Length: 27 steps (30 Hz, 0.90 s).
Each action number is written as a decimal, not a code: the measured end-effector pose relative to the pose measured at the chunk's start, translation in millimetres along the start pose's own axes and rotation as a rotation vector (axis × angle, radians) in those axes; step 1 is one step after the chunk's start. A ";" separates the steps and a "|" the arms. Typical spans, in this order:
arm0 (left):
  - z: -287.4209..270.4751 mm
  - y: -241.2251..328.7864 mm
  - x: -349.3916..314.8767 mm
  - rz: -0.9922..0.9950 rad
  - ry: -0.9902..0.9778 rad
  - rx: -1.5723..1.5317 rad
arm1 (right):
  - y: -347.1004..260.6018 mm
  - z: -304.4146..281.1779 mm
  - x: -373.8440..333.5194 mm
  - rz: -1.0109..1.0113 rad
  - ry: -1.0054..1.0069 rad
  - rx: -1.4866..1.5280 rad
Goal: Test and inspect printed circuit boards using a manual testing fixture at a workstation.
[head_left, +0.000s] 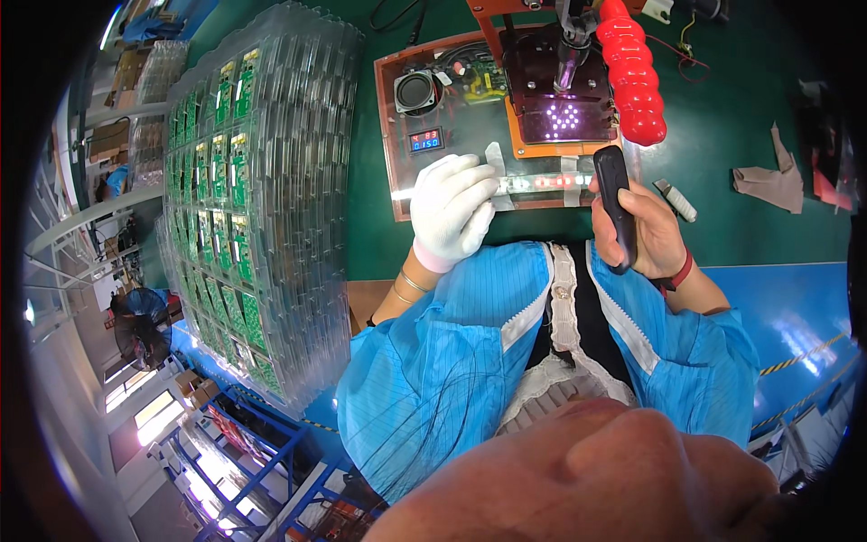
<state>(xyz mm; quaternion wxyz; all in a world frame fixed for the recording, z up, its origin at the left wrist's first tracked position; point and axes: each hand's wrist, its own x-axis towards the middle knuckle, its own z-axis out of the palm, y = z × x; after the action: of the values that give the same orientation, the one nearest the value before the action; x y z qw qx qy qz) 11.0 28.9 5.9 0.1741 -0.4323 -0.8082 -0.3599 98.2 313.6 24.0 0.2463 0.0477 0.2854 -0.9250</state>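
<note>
My left hand [454, 210], in a white glove, lies over the front left edge of a clear-topped test box [397, 163]. Its fingers are loosely bent and lie side by side, with nothing visible in them. In my bare right hand [652, 230] is a slim black remote control [615, 208], held upright by the box's front right corner. Between my hands, a strip of lit white and red lights [546, 182] is taped along the box's front. A dark panel with a glowing dot pattern [564, 117] sits on an orange fixture behind it.
Tall stacked clear trays [307, 181] with green circuit boards stand at the left. A red segmented hose [632, 77] hangs over the box's right side. A small digital meter [425, 140] and a round speaker [415, 92] are on the box. A beige cloth [772, 176] lies at the right.
</note>
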 end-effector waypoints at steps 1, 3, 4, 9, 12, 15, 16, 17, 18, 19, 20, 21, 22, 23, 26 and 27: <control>-0.1 0.0 0.1 0.002 -0.006 0.003 | -0.1 0.3 -0.3 0.008 0.011 -0.006; -0.5 0.2 -0.1 -0.005 -0.026 -0.012 | -0.2 0.7 -0.4 0.005 0.010 -0.002; -0.9 0.5 -0.4 -0.010 -0.034 -0.018 | -0.1 0.8 -0.3 0.011 0.019 -0.006; 0.1 1.3 -0.5 -0.001 -0.004 -0.012 | 0.3 -0.1 0.3 0.003 0.003 0.008; -0.3 1.2 -0.3 -0.004 -0.013 -0.021 | 0.1 -0.5 1.0 -0.001 -0.017 0.006; -0.2 1.5 -0.6 -0.003 -0.008 -0.012 | 0.3 0.0 1.0 0.016 0.009 0.042; -0.1 1.7 -0.8 -0.002 -0.003 -0.006 | 0.7 0.1 0.8 0.026 0.035 0.039; 0.0 1.7 -0.8 -0.002 -0.001 -0.007 | 1.5 0.2 0.5 0.025 0.048 0.050; 0.1 1.7 -0.9 -0.003 0.002 -0.010 | 2.2 -0.3 0.3 0.024 0.061 0.061; 0.3 1.7 -0.8 -0.003 0.004 -0.013 | 2.9 -1.2 0.2 0.033 0.058 0.093; 0.4 1.7 -0.8 -0.007 0.002 -0.012 | 3.7 -2.6 0.3 0.042 0.054 0.125; 0.4 1.9 -0.8 -0.010 -0.001 -0.011 | 4.4 -4.4 0.5 0.050 0.047 0.159; 0.3 2.0 -0.7 -0.013 -0.002 -0.012 | 4.9 -6.5 0.7 0.049 -0.006 0.185; 0.0 2.0 -0.6 -0.015 -0.008 -0.010 | 5.0 -9.2 1.4 0.048 -0.061 0.212; -0.7 2.7 -0.8 -0.020 -0.018 -0.009 | 5.5 -16.3 2.5 0.036 -0.166 0.218; -0.7 2.5 -0.7 -0.021 -0.018 -0.008 | 5.7 -17.9 2.7 0.026 -0.195 0.221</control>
<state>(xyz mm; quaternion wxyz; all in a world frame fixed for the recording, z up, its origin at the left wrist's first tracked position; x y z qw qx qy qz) 13.5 28.9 7.0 0.1614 -0.4276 -0.8129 -0.3609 97.7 318.3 5.5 0.2782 -0.0118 0.1559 -0.9477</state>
